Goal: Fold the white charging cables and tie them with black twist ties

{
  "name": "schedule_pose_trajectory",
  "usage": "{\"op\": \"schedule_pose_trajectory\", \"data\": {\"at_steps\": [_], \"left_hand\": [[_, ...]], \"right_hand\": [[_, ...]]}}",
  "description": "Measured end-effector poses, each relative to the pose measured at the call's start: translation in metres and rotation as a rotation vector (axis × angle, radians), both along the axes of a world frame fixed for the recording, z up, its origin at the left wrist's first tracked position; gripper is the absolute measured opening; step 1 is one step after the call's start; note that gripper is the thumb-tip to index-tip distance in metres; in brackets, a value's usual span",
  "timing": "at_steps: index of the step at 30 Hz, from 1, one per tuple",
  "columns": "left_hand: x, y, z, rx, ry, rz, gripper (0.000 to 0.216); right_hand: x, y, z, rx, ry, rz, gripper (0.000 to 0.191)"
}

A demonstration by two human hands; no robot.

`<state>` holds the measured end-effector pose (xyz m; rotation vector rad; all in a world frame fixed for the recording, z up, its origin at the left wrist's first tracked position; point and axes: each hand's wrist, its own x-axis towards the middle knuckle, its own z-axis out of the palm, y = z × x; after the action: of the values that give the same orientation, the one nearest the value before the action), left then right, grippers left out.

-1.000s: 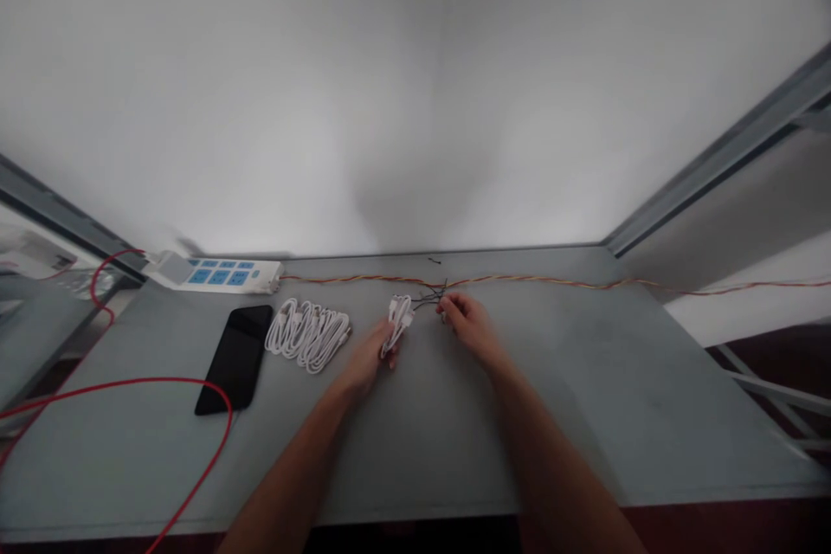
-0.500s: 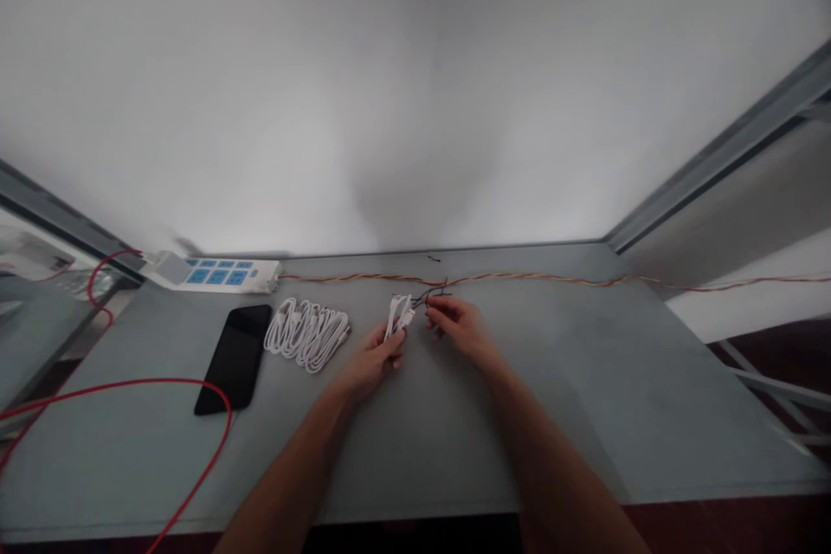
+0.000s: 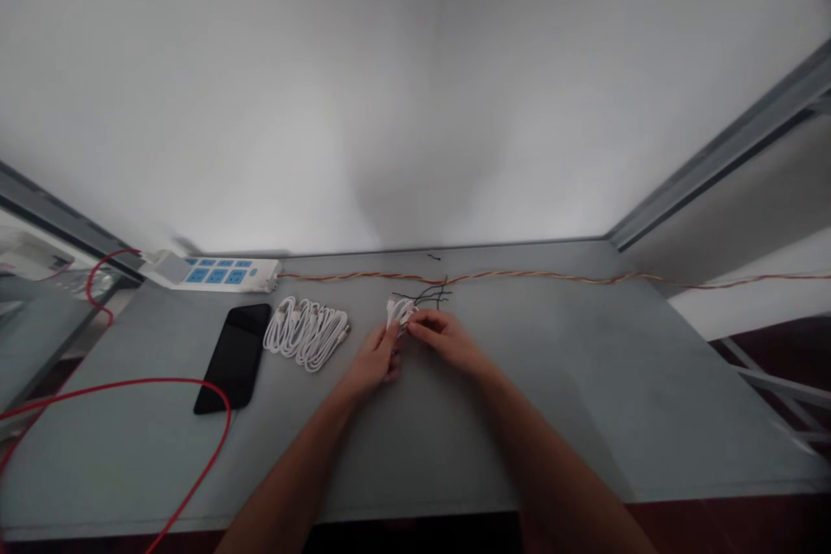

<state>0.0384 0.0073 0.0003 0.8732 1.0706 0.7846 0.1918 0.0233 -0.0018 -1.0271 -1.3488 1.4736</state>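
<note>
A folded white USB cable (image 3: 401,310) is held upright in my left hand (image 3: 376,359), whose fingers close around its lower part. My right hand (image 3: 447,339) pinches at the near right side of that cable, fingertips touching it. A thin dark strand, seemingly a black twist tie (image 3: 405,328), shows at the right fingertips, mostly hidden. Just beyond both hands, several loose black twist ties (image 3: 436,293) lie crossed on the grey table (image 3: 551,381). To the left rests a row of coiled white cables (image 3: 306,334).
A black phone (image 3: 234,359) lies left of the coils. Behind it sits a white power strip (image 3: 266,275) with blue sockets. A twisted red-yellow wire (image 3: 532,274) runs along the back. A red cable (image 3: 224,433) loops over the left front. A white wall (image 3: 415,104) rises behind.
My right hand has moved left and slightly nearer, from the loose ties to the white cable, with a dark strand in its fingertips. My left hand still holds the cable.
</note>
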Motion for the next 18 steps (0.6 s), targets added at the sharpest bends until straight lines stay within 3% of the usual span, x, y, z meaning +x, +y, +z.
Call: {"op": "schedule_pose_trajectory", "data": {"at_steps": [4, 10, 18], "left_hand": [[0.004, -0.002, 0.000, 0.007, 0.021, -0.005, 0.034], [-0.001, 0.002, 0.000, 0.211, 0.019, -0.120, 0.038], [-0.009, 0.006, -0.001, 0.624, 0.545, -0.181, 0.040]], "right_hand": [[-0.003, -0.001, -0.002, 0.043, -0.048, 0.002, 0.019], [0.004, 0.002, -0.004, -0.060, 0.006, -0.008, 0.029], [0.001, 0.003, -0.006, -0.057, 0.132, -0.037, 0.029]]}}
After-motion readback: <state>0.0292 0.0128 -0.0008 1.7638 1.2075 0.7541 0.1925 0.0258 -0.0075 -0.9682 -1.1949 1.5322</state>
